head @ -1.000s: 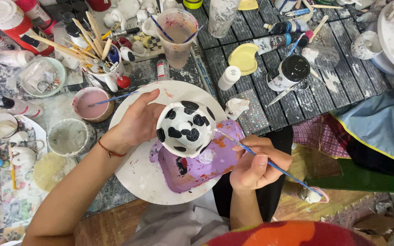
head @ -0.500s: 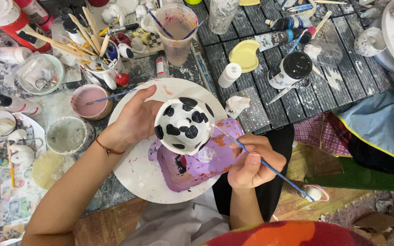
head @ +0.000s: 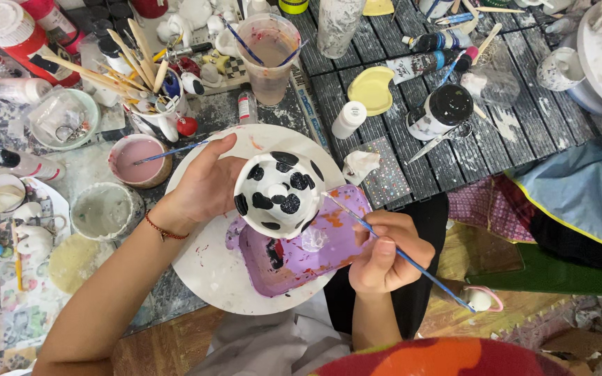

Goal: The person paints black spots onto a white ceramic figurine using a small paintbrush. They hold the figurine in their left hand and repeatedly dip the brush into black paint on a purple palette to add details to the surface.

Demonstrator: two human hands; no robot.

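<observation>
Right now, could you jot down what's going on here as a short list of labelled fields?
Left hand: holds a white bowl with black spots, tilted
Right hand: holds a thin blue paintbrush, tip at the bowl's rim
Beneath: purple tray on a round white board
Nearby: cup of pink paint, tall cup of murky water

Since a second ago the changes are small. The left hand (head: 203, 184) turns the white bowl with black spots (head: 278, 193) slightly, so the spots sit in a different arrangement toward the camera, and the bowl sits a little higher over the round white plate (head: 210, 278). The right hand (head: 384, 251) shifts the thin blue brush (head: 398, 254): its tip now lies at the bowl's right rim, where before it reached lower along the side, above the purple tray (head: 301, 254).
</observation>
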